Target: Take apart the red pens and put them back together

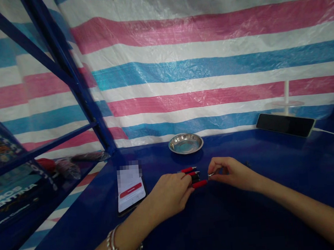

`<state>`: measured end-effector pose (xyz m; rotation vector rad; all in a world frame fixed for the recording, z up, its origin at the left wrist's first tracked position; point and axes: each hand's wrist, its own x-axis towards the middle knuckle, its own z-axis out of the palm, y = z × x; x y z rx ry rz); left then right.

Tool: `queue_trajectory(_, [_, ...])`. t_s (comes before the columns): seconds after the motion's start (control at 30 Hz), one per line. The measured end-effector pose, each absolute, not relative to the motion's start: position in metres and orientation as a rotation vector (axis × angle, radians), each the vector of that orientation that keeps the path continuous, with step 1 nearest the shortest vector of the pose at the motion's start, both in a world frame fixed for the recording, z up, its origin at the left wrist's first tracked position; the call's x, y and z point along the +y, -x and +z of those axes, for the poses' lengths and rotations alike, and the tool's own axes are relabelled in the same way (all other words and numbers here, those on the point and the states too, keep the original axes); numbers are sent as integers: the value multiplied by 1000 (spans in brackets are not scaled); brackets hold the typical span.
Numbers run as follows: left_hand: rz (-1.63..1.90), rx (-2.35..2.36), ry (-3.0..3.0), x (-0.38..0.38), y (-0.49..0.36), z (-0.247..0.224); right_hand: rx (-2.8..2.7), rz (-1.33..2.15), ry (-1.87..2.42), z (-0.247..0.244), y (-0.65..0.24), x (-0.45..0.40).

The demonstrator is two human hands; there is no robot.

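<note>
My left hand (170, 191) is closed, with the fingers and thumb around a red pen (199, 184) whose front end points right. Beside it, partly under the same fingers, lie more pens, among them another red pen (188, 170) with a silver tip. A dark grip (195, 177) shows between them. My right hand (230, 172) pinches a small silver pen tip (211, 174) between thumb and fingertips, right at the front end of the held red pen. Whether the tip touches the barrel I cannot tell.
Behind the hands a shallow steel dish (186, 144) stands on the blue table (233, 219). To the left lies a lit phone (131, 192). A dark phone (285, 124) with a white cable leans at the back right. Blue metal bars (82, 104) rise on the left.
</note>
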<state>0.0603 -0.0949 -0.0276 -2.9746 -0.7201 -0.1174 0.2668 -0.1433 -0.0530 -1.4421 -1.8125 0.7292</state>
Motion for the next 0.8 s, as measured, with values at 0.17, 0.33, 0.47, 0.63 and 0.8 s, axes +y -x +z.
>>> queue_trajectory(0.17, [-181,-764,2941,-94,-61,-26,-1734,942,1323,-53,-263,-146])
queue_trajectory(0.33, [-213,-739,2933,-93,-62,-27,-1713,930,1304,-53,-263,-146])
queue_trajectory(0.47, [-201,-738,2933,-93,-62,-28,-1747,876,1323,-53,-263,-146])
queue_trajectory(0.63, [-233,-712,2929,-91,-61,-31,-1733,842,1370,-50,-260,-147])
queue_trajectory(0.8, [-222,-720,2924,-91,-62,-32,-1729,791,1445,-47,-257,-149])
